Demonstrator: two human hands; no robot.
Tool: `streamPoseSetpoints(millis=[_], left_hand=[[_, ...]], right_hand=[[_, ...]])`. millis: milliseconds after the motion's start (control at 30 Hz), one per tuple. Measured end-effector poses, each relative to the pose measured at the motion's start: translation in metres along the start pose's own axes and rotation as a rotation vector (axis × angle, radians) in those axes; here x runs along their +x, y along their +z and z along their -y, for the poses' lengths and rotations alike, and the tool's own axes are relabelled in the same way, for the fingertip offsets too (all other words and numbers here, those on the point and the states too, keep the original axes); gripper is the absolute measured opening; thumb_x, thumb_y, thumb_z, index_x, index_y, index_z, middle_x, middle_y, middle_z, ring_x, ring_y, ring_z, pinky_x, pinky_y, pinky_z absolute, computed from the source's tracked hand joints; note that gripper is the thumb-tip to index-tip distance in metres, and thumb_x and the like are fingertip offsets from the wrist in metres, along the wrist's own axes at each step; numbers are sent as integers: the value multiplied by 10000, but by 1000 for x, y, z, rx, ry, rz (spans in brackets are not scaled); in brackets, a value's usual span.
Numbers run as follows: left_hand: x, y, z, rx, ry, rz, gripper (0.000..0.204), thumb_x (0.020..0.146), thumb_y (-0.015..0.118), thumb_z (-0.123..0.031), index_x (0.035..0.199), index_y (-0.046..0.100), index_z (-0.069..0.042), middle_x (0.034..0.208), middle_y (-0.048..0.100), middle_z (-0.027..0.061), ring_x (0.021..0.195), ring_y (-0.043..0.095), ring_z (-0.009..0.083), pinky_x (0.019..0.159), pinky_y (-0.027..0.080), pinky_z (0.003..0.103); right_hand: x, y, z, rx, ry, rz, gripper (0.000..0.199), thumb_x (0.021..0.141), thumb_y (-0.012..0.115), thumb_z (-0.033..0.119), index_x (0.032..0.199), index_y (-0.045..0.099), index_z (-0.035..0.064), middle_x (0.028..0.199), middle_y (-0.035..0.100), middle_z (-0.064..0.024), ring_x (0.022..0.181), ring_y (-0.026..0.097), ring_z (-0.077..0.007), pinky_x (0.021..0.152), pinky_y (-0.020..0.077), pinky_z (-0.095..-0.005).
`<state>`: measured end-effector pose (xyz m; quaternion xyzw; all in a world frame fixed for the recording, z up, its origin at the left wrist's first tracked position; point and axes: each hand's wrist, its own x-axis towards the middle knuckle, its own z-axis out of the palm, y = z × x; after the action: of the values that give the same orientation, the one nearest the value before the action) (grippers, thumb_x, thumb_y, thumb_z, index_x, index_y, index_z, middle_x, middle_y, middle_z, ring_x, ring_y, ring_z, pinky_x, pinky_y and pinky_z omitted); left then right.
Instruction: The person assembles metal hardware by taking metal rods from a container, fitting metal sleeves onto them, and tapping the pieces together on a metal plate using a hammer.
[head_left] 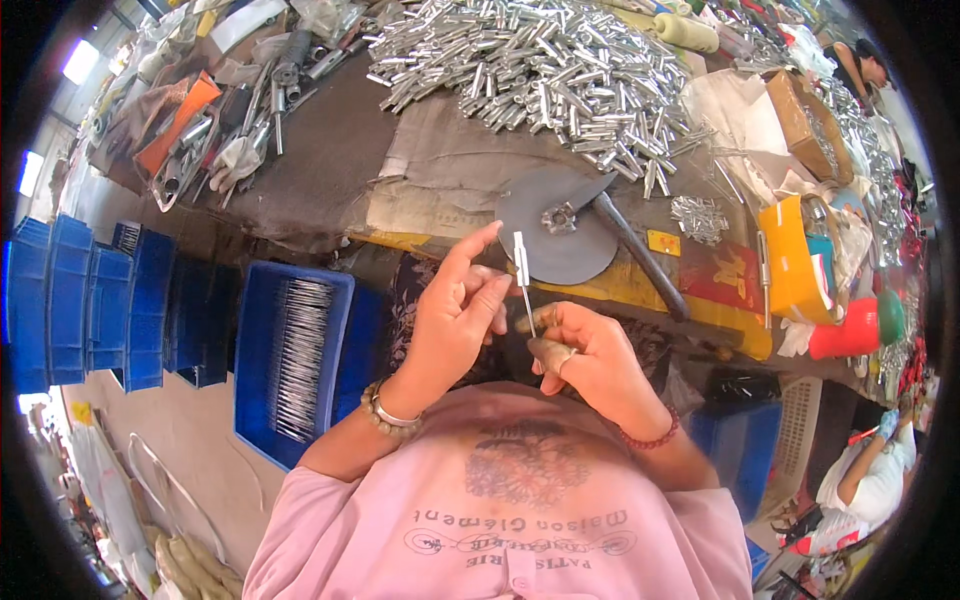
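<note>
My right hand (590, 355) pinches the lower end of a slim metal rod with a silver sleeve (522, 262) at its top, held upright in front of my chest. Close beside the sleeve is my left hand (455, 310); its index finger stretches up and the other fingers bend loosely near the thumb. Nothing shows in that left hand. Beyond both hands lies a round dark grey plate (535, 245) with a small metal fitting (559, 218) on it. A hammer (640, 255) rests with its head over the plate, its dark handle pointing toward me.
A large heap of silver sleeves (540, 70) covers the far bench. At my left, a blue crate (342, 370) holds rows of thin rods, near stacked blue bins (70, 300). To the right are a yellow box (790, 260), a red roll (840, 328) and a co-worker (870, 475).
</note>
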<state>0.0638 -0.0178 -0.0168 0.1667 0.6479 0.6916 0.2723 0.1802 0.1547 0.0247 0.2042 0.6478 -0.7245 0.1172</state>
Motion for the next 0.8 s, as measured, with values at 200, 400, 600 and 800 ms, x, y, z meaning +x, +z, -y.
streamPoseSetpoints(millis=[200, 400, 600, 800], left_hand=[[-3, -4, -1, -226, -66, -21, 669, 1069, 709, -63, 1664, 406, -91, 1033, 751, 34, 703, 580, 31, 590, 456, 187], [-9, -34, 11, -281, 73, -150, 639, 1027, 750, -46, 1585, 443, -92, 1031, 734, 5, 760, 587, 19, 621, 439, 188], [-50, -147, 54, -33, 5, -627, 534, 1037, 706, -133, 1518, 482, -68, 1093, 759, 105, 702, 490, 56, 599, 391, 228], [-93, -277, 162, -26, -265, -961, 539, 955, 749, -53, 1454, 546, -41, 1056, 763, 91, 792, 628, 92, 630, 477, 257]], right_hand=[[5, 10, -12, -51, -59, 52, 248, 1039, 665, 6, 1282, 681, -39, 995, 741, -61, 773, 686, -87, 684, 599, -263], [3, 12, -5, -178, -269, -77, 328, 1043, 676, -43, 1369, 646, -20, 1072, 714, -61, 879, 739, -126, 769, 648, -301], [25, -29, -5, -205, -454, -413, 348, 1095, 680, 126, 1416, 663, -6, 1035, 755, -68, 726, 651, -79, 668, 529, -213], [33, -28, -11, -229, -406, -469, 356, 1104, 693, 179, 1421, 681, 19, 978, 699, -38, 708, 569, -64, 624, 452, -212]])
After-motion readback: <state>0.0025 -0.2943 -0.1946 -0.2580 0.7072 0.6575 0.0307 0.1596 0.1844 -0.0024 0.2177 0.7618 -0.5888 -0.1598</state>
